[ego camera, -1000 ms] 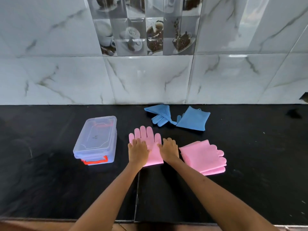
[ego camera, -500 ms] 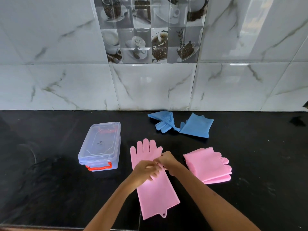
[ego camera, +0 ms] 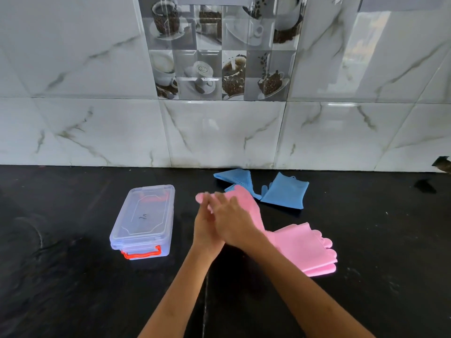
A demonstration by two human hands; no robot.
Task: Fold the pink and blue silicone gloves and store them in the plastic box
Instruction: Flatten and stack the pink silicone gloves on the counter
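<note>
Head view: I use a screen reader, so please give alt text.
Both hands, left hand and right hand, hold a pink silicone glove above a black countertop. A closed clear plastic box sits to their left.

A home kitchen, by every sign. Across the upper half of the frame, glossy white marble-look wall tiles (ego camera: 92, 123) with grey veins, meeting the worktop along a grouted seam. At top centre, a decorative tile panel (ego camera: 219, 52) printed with coffee cups, saucers and coffee beans. Across the lower half, a polished black stone countertop (ego camera: 61, 276), speckled, with a thin joint running down at bottom centre. On it, household things: a clear plastic box (ego camera: 144, 220) with a lid and red latch at left of centre, blue silicone gloves (ego camera: 285, 191) near the wall, a folded pink silicone glove (ego camera: 305, 250) at right of centre.
</note>
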